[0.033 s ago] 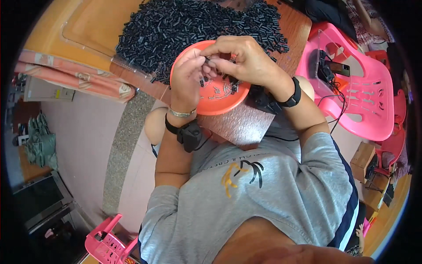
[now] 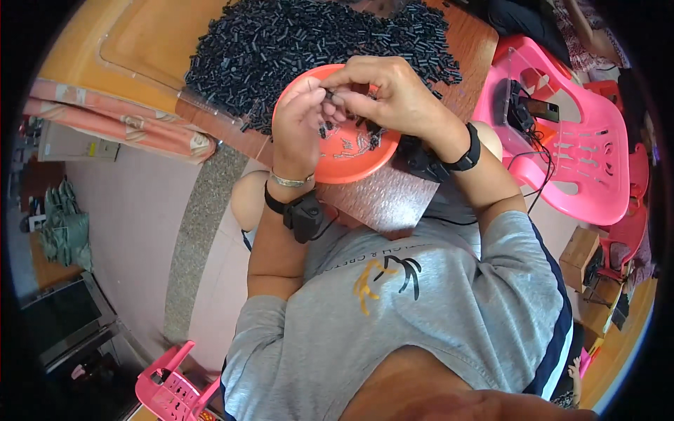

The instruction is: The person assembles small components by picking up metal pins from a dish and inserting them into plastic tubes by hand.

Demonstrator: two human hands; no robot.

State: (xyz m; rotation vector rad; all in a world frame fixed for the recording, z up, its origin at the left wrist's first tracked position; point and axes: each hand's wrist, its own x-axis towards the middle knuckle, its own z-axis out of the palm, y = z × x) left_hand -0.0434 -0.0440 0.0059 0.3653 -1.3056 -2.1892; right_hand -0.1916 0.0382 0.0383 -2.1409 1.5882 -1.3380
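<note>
Above an orange bowl (image 2: 337,171), my two hands meet with their fingertips pinched together. A small dark piece (image 2: 331,95) sits between them, mostly covered by the fingers, so its exact kind is hard to see. My left hand (image 2: 298,121) is closed on it from the left, palm turned up. From the right, my right hand (image 2: 390,91) pinches it between thumb and forefinger. Inside the bowl lie several small silvery pin-like metal parts (image 2: 349,146). A few black pieces (image 2: 372,131) rest there too, partly hidden under my right hand.
A big heap of short black cylinders (image 2: 309,42) covers the wooden table (image 2: 472,62) beyond the bowl. To the right, a pink plastic chair (image 2: 586,158) holds a phone (image 2: 542,109) and cables. Another pink chair (image 2: 168,393) stands at the lower left. A person (image 2: 597,35) is at the far right.
</note>
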